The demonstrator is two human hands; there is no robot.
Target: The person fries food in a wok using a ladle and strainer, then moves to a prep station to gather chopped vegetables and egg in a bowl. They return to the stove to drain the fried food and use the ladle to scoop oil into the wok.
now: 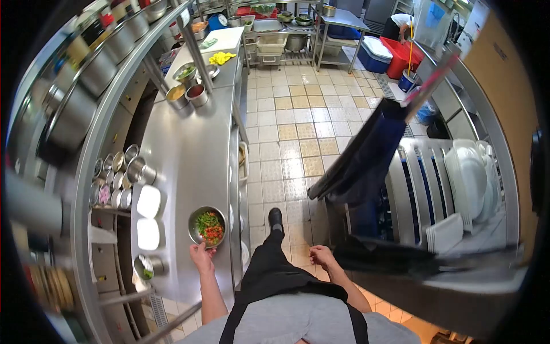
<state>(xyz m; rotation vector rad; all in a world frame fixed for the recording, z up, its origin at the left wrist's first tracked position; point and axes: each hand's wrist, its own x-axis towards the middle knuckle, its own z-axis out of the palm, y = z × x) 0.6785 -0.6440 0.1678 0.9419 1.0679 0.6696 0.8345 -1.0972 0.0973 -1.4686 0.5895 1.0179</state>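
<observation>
A steel bowl point(196, 217) of chopped red and green pieces sits over the right edge of the long steel counter point(192, 155), at its near part; whether it rests there or is lifted, I cannot tell. The left hand point(201, 257) grips it by the near rim, so the bowl lies just beyond the fingers. Left of the bowl, well apart from it, are two white dishes point(149, 218), one beyond the other; nearer stands a steel pot point(157, 264) with white and green contents. Farther along the counter are three filled steel containers point(196, 96) and a yellow cloth point(222, 58). The right hand point(323, 256), well right of the bowl, is loosely curled; I cannot tell whether it is closed. White plates point(471, 183) stand at the far right.
</observation>
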